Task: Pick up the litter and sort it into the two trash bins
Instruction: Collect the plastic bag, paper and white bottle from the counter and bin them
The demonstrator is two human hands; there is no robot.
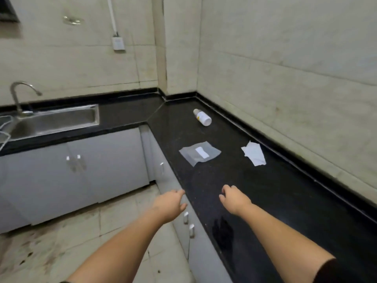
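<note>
Three pieces of litter lie on the black countertop. A small white bottle lies on its side near the far corner. A clear plastic bag with a white label lies flat in the middle. A crumpled white paper rests to its right, near the wall. My right hand hovers over the counter, short of the plastic bag, fingers curled and empty. At the counter's front edge, my left hand holds nothing, fingers loosely apart. No trash bin is in view.
A steel sink with a curved tap sits in the counter at left. Grey cabinet doors run under both counters. The tiled floor is stained. A wall socket hangs above the corner.
</note>
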